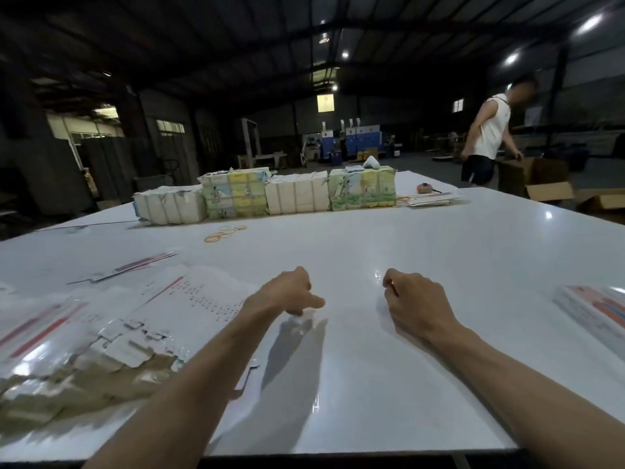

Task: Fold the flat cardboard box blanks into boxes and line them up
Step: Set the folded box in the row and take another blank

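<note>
A loose, spread pile of flat white box blanks (111,319) with red stripes and dot patterns covers the left of the white table (422,238). My left hand (287,292) hovers just right of the pile, fingers loosely curled, thumb out, holding nothing. One white blank (248,374) lies flat under my left forearm, and its notched edge shows. My right hand (412,299) is beside the left, about a hand's width away, low over the bare table. Its fingers are loosely curled and empty. At the right edge lies a blurred stack of white and red printed pieces (595,309).
Four wrapped bundles (297,194) stand in a row at the far side of the table. Yellow rubber bands (223,233) lie in front of them. A few flat blanks (429,199) and a tape measure (424,188) are at the far right. A person (487,133) stands by open cartons beyond the table.
</note>
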Motion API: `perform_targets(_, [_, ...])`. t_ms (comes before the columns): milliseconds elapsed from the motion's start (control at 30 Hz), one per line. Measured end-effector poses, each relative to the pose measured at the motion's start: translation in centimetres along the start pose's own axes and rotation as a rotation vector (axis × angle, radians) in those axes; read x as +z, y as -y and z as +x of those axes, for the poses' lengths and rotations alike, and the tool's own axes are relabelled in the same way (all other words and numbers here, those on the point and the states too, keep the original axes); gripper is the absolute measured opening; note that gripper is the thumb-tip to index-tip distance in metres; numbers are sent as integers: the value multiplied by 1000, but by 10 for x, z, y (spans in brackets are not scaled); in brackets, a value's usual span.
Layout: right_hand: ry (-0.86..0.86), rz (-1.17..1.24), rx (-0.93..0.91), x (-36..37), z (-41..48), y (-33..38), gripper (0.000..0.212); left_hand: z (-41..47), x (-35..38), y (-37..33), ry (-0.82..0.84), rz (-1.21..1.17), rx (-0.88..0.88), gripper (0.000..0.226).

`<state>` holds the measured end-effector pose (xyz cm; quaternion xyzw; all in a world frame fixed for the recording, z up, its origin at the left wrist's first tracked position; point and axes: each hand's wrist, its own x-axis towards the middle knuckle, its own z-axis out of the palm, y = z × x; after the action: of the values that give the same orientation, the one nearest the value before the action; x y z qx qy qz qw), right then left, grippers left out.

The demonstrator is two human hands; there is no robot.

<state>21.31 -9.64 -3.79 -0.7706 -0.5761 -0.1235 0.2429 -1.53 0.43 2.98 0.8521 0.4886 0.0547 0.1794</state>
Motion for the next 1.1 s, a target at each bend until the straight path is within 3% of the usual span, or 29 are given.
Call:
perform_targets(100, [-18,39,-14,2,0,0,23,-19,-26,23,6,366,-200,82])
perform_targets(200, [-32,61,-26,4,2,2,22,-29,-33,43,1,583,-338,96])
perform_targets(533, [-27,100,-8,3,-2,0,22,-8,-43,69,3,348,-439,85])
perform_targets(667, [-8,119,-4,3,0,0,21,1,-55,66,-27,235,-301,50])
perform_targets(800, [-8,153,-6,4,1,1,21,1,-63,44,-15,-130,-169,24])
perform_targets(967, [-68,222,9,2,3,0,20,-1,-40,4,369,-1071,68,37])
perform_targets(1100, [-215,335,8,1,4,-2,17,9,19,-29,439,-1376,91,45])
